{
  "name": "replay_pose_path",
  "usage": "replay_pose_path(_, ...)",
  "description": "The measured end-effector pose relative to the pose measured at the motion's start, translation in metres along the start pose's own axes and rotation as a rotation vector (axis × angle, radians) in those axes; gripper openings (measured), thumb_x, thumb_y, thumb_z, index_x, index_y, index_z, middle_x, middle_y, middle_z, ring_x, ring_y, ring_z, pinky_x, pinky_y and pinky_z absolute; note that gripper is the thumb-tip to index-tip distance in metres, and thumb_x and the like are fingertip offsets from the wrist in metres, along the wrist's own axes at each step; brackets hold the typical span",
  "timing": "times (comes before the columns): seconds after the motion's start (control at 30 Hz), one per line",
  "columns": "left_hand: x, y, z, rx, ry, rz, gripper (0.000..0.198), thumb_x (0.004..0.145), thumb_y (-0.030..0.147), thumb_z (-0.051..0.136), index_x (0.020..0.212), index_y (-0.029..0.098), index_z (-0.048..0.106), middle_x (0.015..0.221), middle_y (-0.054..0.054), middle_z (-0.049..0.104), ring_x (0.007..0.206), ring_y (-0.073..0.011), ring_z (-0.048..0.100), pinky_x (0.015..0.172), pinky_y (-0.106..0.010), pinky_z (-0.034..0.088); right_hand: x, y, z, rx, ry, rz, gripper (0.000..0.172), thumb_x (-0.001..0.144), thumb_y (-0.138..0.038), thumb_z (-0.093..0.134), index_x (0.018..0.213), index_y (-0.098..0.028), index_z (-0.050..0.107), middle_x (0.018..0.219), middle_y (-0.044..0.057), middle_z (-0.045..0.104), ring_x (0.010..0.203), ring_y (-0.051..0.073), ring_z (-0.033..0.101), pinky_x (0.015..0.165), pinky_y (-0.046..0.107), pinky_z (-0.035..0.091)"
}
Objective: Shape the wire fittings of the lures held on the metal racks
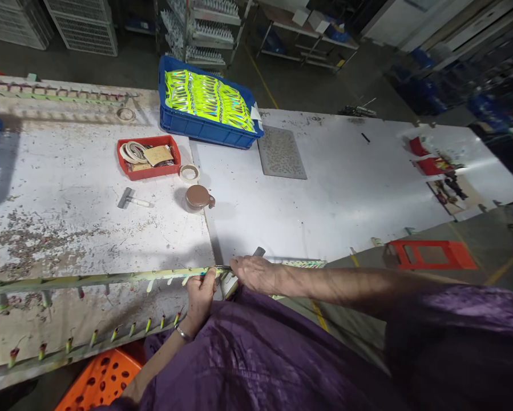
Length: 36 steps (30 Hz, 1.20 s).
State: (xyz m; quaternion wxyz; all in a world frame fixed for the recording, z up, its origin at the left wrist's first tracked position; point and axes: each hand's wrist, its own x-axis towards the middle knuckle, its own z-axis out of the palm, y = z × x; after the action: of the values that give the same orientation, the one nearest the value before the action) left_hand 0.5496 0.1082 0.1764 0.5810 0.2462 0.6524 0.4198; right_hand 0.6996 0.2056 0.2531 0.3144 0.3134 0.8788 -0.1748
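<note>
Head view shows both hands close together at the lower middle of the frame, by the near edge of the white tabletop (324, 194). Left hand (202, 294) is curled, its thumb against the long narrow strip (110, 278), which runs out to the left edge; whether it grips this, I cannot tell. Right hand (253, 275) is bent inward just beside it, and what it holds is hidden. Red tray (153, 172) and brown container (197, 197) stand above left, blue crate (213, 136) at upper middle
</note>
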Motion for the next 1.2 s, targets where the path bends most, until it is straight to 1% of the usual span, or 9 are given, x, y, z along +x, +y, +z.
replay_pose_path(0.1,-0.001,0.000,-0.001,-0.001,-0.006,-0.006,0.063,0.082,0.067,0.061,0.041,0.024,0.041,0.042,0.001,0.037,0.046,-0.0137,0.039,0.058,-0.032,0.039,0.009,0.012,-0.003,-0.091,-0.039,-0.067,0.030,0.095,-0.006,0.047,0.117,-0.009,0.067,0.107,0.018,0.075,0.093,0.029,0.073,0.079,0.038,0.055)
replay_pose_path(0.2,0.000,-0.003,-0.001,0.013,-0.012,-0.012,0.063,0.081,0.069,0.061,0.042,0.023,0.041,0.042,0.001,0.036,0.047,-0.0137,0.039,0.057,-0.032,0.038,0.020,0.026,-0.003,-0.202,-0.049,-0.191,0.028,0.101,-0.010,0.042,0.117,-0.010,0.066,0.108,0.017,0.074,0.095,0.028,0.070,0.082,0.038,0.053)
replay_pose_path(0.43,0.006,-0.015,0.004,0.014,0.029,-0.021,0.067,0.079,0.073,0.058,0.039,0.024,0.035,0.040,0.002,0.032,0.045,-0.0125,0.036,0.054,-0.031,0.036,0.046,0.057,0.001,-0.327,0.040,-0.462,0.035,0.108,-0.016,0.033,0.118,-0.009,0.066,0.108,0.017,0.070,0.095,0.025,0.060,0.087,0.036,0.043)
replay_pose_path(0.57,0.005,-0.016,0.004,-0.016,0.027,-0.040,0.066,0.077,0.072,0.061,0.039,0.024,0.036,0.040,0.002,0.032,0.045,-0.0120,0.035,0.054,-0.031,0.034,0.069,0.069,-0.010,-0.328,0.086,-0.605,0.047,0.111,-0.019,0.022,0.111,-0.015,0.069,0.103,0.014,0.068,0.095,0.023,0.056,0.090,0.035,0.038)
replay_pose_path(0.7,0.005,-0.014,0.002,-0.015,0.024,-0.060,0.064,0.076,0.070,0.063,0.041,0.024,0.037,0.040,0.002,0.033,0.047,-0.0134,0.037,0.055,-0.032,0.036,0.081,0.073,-0.024,-0.361,0.094,-0.714,0.045,0.111,-0.021,0.023,0.108,-0.020,0.068,0.107,0.012,0.068,0.098,0.023,0.056,0.091,0.035,0.037)
replay_pose_path(0.77,0.005,-0.012,0.002,-0.015,0.018,-0.061,0.063,0.076,0.069,0.062,0.041,0.024,0.037,0.040,0.002,0.033,0.046,-0.0135,0.036,0.055,-0.032,0.036,0.076,0.070,-0.025,-0.385,0.092,-0.687,0.042,0.110,-0.018,0.026,0.111,-0.020,0.068,0.110,0.012,0.069,0.099,0.023,0.057,0.092,0.035,0.038)
replay_pose_path(0.97,0.001,0.002,0.000,-0.001,0.020,-0.061,0.062,0.078,0.067,0.062,0.041,0.024,0.038,0.042,0.001,0.035,0.047,-0.0125,0.037,0.054,-0.031,0.034,0.031,0.044,-0.010,-0.367,0.067,-0.369,0.035,0.104,-0.007,0.035,0.116,-0.008,0.068,0.105,0.018,0.072,0.094,0.027,0.064,0.090,0.040,0.047)
replay_pose_path(1.07,-0.002,0.008,-0.001,0.006,0.010,-0.060,0.061,0.079,0.066,0.062,0.042,0.023,0.040,0.042,0.001,0.036,0.047,-0.0127,0.037,0.054,-0.031,0.033,0.014,0.026,-0.011,-0.277,-0.009,-0.204,0.032,0.100,-0.004,0.040,0.116,-0.008,0.068,0.107,0.019,0.073,0.095,0.029,0.069,0.085,0.041,0.052)
replay_pose_path(1.2,-0.003,0.007,-0.001,0.000,0.000,-0.049,0.060,0.082,0.063,0.061,0.043,0.023,0.040,0.043,0.001,0.036,0.047,-0.0126,0.037,0.056,-0.031,0.035,0.001,0.009,-0.015,-0.138,-0.138,-0.086,0.027,0.094,-0.006,0.052,0.116,-0.010,0.069,0.104,0.018,0.076,0.088,0.028,0.073,0.072,0.036,0.055)
